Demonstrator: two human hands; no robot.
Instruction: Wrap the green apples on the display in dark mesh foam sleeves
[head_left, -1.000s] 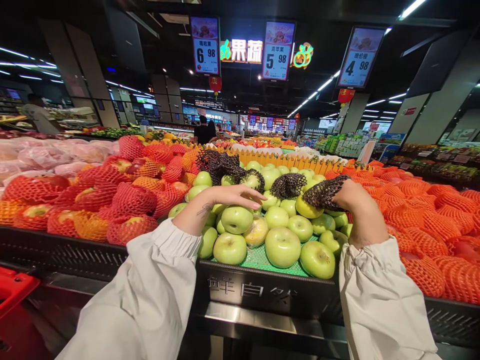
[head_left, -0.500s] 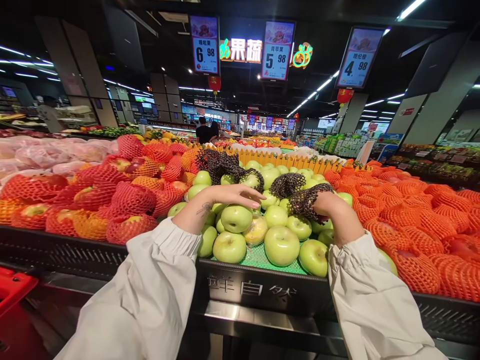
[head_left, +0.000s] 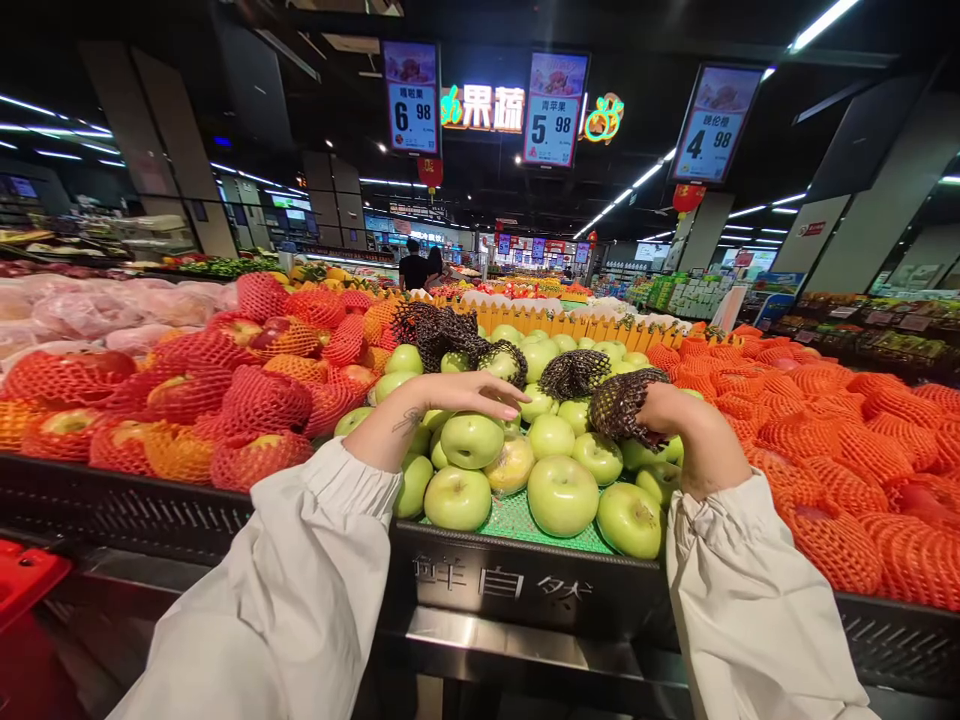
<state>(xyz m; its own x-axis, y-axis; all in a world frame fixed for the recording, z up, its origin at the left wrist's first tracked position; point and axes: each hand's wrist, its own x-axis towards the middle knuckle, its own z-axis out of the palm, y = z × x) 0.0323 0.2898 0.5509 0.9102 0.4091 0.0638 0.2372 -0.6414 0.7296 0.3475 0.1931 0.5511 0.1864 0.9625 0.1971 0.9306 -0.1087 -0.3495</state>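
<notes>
My left hand [head_left: 469, 393] lies palm down, fingers stretched, over the heap of green apples [head_left: 551, 435]. Just beneath it is a shiny green apple [head_left: 472, 440]; whether the palm touches it cannot be seen. My right hand [head_left: 666, 415] is closed on a dark foam net sleeve [head_left: 626, 404], at the right side of the heap; its fingertips are mostly hidden. A second dark net sleeve [head_left: 576, 374] lies on the apples between my hands. More dark netting [head_left: 442, 335] sits at the back left. One yellowish, browned apple [head_left: 511, 464] is near the front.
A black display rim [head_left: 525, 570] runs along the front. Apples in red and yellow nets [head_left: 266, 405] fill the left side, and fruit in orange nets [head_left: 832, 440] the right. A red bin [head_left: 30, 580] stands at lower left. Two people [head_left: 420, 268] are far off.
My right hand has moved slightly right with the dark net sleeve, which now lies a little differently. My left hand has hardly moved.
</notes>
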